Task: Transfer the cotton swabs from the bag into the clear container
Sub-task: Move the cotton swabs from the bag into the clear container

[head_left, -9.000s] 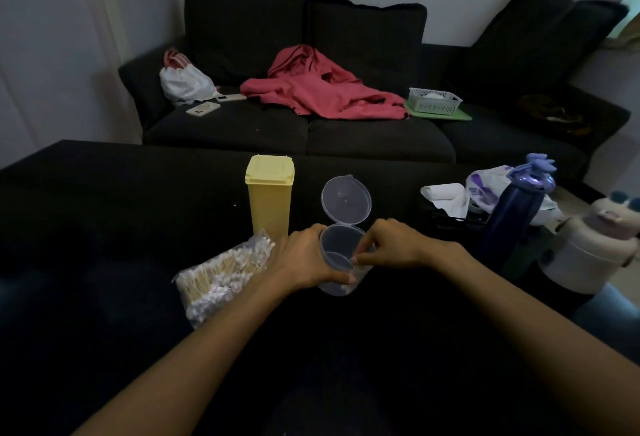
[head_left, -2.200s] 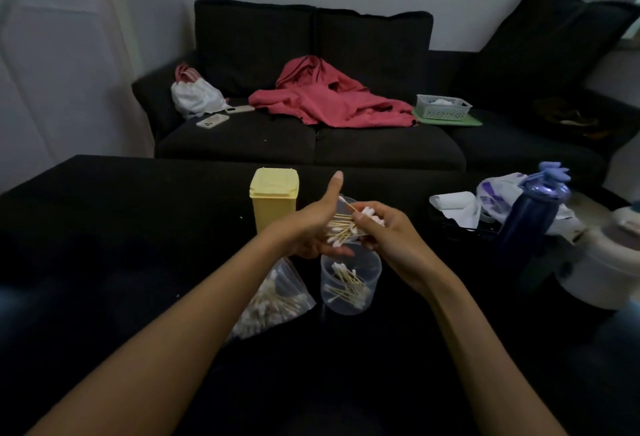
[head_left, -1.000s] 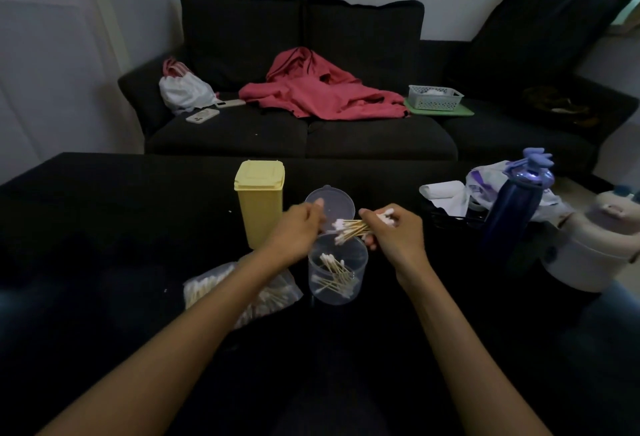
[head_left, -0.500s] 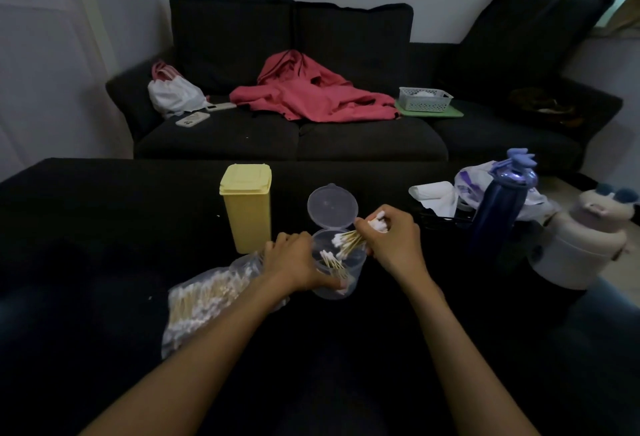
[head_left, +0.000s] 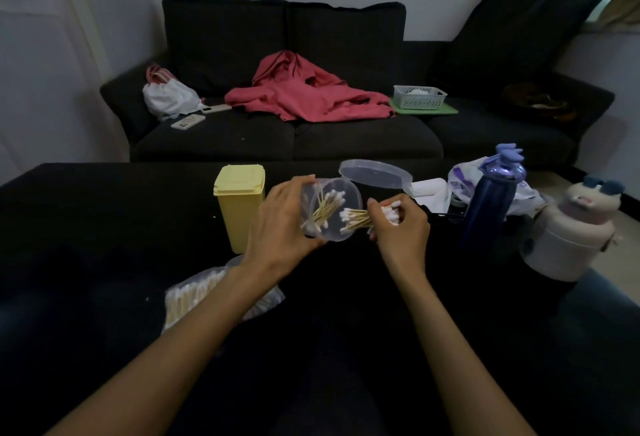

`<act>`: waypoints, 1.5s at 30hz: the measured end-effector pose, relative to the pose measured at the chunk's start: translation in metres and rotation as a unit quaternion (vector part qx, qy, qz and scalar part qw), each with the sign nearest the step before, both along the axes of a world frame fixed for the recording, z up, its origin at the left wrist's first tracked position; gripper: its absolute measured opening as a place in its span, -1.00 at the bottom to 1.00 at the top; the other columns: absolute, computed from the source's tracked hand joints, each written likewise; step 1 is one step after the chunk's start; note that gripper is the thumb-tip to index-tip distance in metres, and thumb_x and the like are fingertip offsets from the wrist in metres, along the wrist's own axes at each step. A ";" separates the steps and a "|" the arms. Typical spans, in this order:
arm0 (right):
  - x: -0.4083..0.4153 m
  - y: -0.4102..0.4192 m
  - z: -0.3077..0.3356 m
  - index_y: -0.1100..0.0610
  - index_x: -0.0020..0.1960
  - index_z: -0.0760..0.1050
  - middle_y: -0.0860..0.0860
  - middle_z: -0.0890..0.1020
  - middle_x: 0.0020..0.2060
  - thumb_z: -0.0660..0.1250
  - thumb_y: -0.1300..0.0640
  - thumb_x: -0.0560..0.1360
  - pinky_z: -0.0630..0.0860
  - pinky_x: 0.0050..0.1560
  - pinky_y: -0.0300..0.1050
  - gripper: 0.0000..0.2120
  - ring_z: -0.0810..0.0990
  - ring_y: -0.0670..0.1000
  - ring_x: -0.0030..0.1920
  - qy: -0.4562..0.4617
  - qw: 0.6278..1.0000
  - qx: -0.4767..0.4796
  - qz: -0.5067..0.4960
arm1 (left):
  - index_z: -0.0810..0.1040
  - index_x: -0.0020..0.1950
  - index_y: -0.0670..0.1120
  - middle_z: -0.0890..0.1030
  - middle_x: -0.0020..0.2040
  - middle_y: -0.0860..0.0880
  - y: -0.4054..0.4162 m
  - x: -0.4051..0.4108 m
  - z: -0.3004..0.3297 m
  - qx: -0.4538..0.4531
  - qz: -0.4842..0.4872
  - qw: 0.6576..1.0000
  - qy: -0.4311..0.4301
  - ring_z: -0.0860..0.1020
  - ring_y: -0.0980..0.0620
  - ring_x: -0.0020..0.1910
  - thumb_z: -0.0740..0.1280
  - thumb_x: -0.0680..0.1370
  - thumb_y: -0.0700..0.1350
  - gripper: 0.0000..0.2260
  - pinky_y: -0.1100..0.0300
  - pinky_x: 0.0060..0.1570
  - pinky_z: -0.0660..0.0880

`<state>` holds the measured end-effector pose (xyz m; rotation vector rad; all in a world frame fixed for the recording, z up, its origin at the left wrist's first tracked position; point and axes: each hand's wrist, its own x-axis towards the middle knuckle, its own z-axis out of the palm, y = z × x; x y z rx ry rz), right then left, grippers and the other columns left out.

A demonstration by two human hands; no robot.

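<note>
My left hand (head_left: 282,224) grips the clear container (head_left: 332,210), lifted off the table and tipped so its mouth faces right. Its hinged lid (head_left: 375,174) stands open above. Several cotton swabs lie inside it. My right hand (head_left: 398,227) pinches a bundle of cotton swabs (head_left: 356,219), whose white tips reach into the container's mouth. The plastic bag (head_left: 194,293) with the remaining swabs lies on the black table under my left forearm, partly hidden by it.
A yellow lidded box (head_left: 239,205) stands just left of my left hand. To the right are a dark blue bottle (head_left: 491,200), a white jug (head_left: 571,234) and crumpled white bags (head_left: 460,182). A dark sofa with a red cloth (head_left: 304,92) lies beyond the table.
My left hand has lifted the container off the table and tilted it sideways toward the right hand. The right hand has brought its bundle of swabs level with the mouth.
</note>
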<state>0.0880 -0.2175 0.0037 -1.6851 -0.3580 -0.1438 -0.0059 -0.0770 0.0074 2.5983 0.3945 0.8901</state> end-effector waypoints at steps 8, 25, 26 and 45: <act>0.004 -0.002 0.002 0.20 -0.18 0.53 0.03 0.58 -0.38 0.39 0.17 0.47 0.48 -0.40 -0.25 -0.89 0.54 -0.14 -0.45 0.047 0.996 0.077 -0.004 | 0.16 0.45 0.06 0.45 0.31 0.05 0.003 -0.016 0.001 -0.030 -0.096 0.993 0.064 0.46 0.04 0.22 0.60 0.20 0.09 -0.06 0.04 0.20 0.47; -0.006 -0.002 0.004 0.13 -0.19 0.53 0.03 0.63 -0.27 0.38 0.17 0.47 0.53 -0.23 -0.21 -0.92 0.62 -0.05 -0.24 0.040 0.983 -0.085 0.156 | -0.25 0.46 0.32 0.26 0.28 0.11 0.003 -0.023 -0.016 -0.050 -0.201 0.959 0.191 0.34 0.12 0.23 0.58 0.25 0.03 0.13 0.08 0.30 0.37; -0.009 -0.004 0.005 0.12 -0.19 0.52 0.00 0.63 -0.27 0.39 0.15 0.47 0.53 -0.23 -0.25 -0.92 0.61 -0.09 -0.23 -0.007 0.980 -0.107 0.166 | -0.25 0.48 0.26 0.26 0.29 0.10 0.003 -0.022 -0.017 -0.040 -0.195 0.960 0.197 0.33 0.11 0.21 0.58 0.25 0.04 0.14 0.09 0.29 0.36; -0.039 0.005 0.013 0.08 0.10 0.53 0.00 0.58 0.07 0.40 0.00 0.44 0.51 0.05 -0.17 -0.72 0.53 -0.07 0.04 -0.256 0.816 -0.430 0.288 | -0.23 0.52 0.07 0.30 0.31 0.05 0.009 -0.029 -0.010 0.002 -0.191 0.977 0.091 0.33 0.11 0.22 0.53 0.28 0.12 0.11 0.25 0.26 0.30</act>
